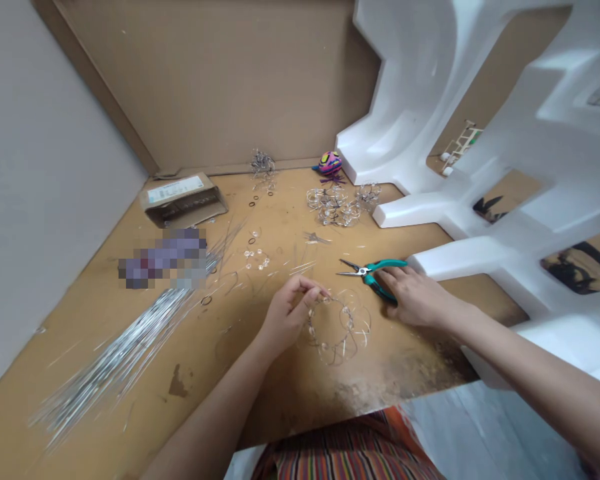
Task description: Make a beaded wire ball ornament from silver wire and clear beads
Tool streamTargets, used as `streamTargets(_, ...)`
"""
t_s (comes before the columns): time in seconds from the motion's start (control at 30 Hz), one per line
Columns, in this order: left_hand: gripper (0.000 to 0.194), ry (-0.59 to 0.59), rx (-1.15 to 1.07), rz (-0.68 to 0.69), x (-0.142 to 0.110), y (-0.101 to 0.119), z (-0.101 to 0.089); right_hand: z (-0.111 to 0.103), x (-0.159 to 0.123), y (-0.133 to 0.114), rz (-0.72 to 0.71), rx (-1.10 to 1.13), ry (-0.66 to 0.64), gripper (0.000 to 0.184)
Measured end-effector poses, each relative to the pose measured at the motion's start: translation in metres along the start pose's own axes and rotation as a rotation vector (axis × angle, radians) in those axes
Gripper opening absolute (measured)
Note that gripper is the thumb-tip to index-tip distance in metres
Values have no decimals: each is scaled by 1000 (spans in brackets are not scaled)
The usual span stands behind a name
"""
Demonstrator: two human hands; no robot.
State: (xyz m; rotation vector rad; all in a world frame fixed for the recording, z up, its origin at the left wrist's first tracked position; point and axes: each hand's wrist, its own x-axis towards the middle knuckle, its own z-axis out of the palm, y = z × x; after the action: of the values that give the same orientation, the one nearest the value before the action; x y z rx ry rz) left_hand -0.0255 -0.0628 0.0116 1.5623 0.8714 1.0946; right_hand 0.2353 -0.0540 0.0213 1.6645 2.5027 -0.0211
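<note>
My left hand (290, 313) is pinched on the top edge of a wire-and-bead flower piece (340, 330) that lies on the brown board. My right hand (415, 293) lies over the handles of green-handled pliers (373, 272), fingers curled on them; the metal jaws point left and rest on the board. Whether the pliers are lifted I cannot tell.
A bundle of thin silver wires (125, 353) lies at the left. A small cardboard box (183, 199), loose beads (257, 259), finished wire flowers (335, 203) and a colourful ball (330, 162) sit further back. White foam blocks (460, 167) stand at the right.
</note>
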Motion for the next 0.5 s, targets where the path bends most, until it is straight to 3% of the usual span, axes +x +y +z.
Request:
streamTargets(0.1, 14, -31, -85, -38, 1, 0, -2, -3, 3, 1, -37, -59, 51, 58)
streamTargets(0.2, 13, -49, -116, -51, 1, 1, -2, -1, 4, 6, -29, -110, 123, 71)
streamTargets(0.3, 12, -54, -117, -49, 0, 2, -2, 2, 8, 8, -6, -135, 73, 78)
streamTargets(0.5, 14, -89, -40, -25, -2, 2, -3, 1, 23, 6, 58, -170, 32, 41)
